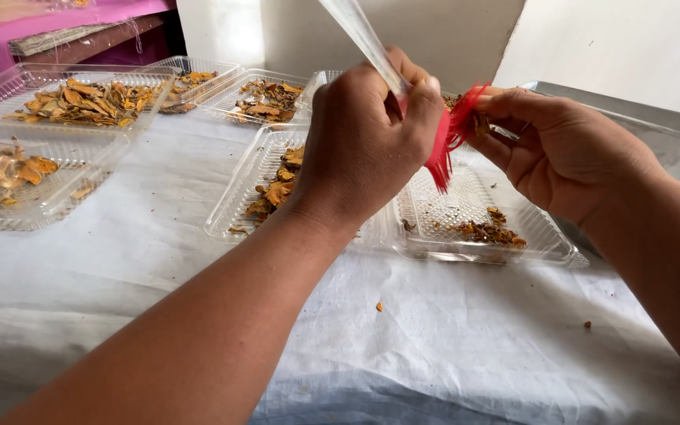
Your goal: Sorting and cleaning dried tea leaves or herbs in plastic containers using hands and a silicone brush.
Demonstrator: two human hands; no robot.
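The left hand (364, 142) is closed tightly around the clear handle of a red brush (449, 145), holding it above the open plastic tray (466, 208). The right hand (568, 153) pinches the red bristles with its fingertips, so anything loose may fall into this tray, where dried orange slices (489, 232) lie. The table (434, 338) has a white cloth.

Soft, even daylight fills the scene, brightest on the white wall (371, 31) at the top; faint glare glints off the clear plastic trays (466, 212) below it. Shadows under the forearms are weak. The clear handle rising before the wall shows motion blur, and the nearest forearm is slightly soft.
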